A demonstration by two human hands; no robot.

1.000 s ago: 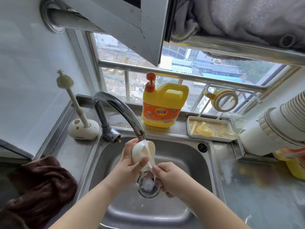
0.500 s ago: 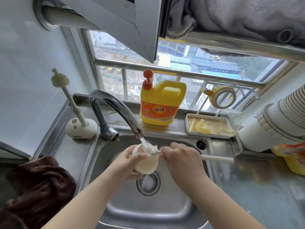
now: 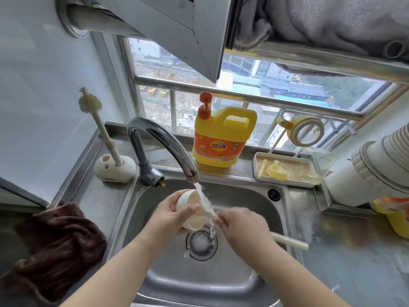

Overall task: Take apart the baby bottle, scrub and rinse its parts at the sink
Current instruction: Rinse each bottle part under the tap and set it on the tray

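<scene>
Water runs from the faucet (image 3: 163, 147) straight onto the cream bottle body (image 3: 194, 209), which is held tipped over the drain (image 3: 201, 242) in the middle of the sink (image 3: 254, 202). The left hand (image 3: 170, 214) is wrapped round the bottle body, thumb across its side. The right hand (image 3: 241, 229) is closed on a bottle brush handle (image 3: 290, 241), which sticks out toward the right rim; the brush head seems to be working at the mouth of the bottle, though spray hides it.

I'd say the job is somewhere past the middle. The bottle is already apart: a yellow nipple piece (image 3: 276, 171) and a straw-like part lie in the white drying tray (image 3: 287, 183) on the steel desk behind the sink, and a yellow collar ring (image 3: 305, 130) hangs on the window rail above it. Whether those are washed I can't tell. The body is being scrubbed and rinsed now; it has yet to join the tray.

A second brush (image 3: 97, 127) stands in its holder left of the faucet, the yellow detergent jug (image 3: 223, 138) sits on the sill ledge, and a brown towel (image 3: 55, 242) lies at the left edge.
</scene>
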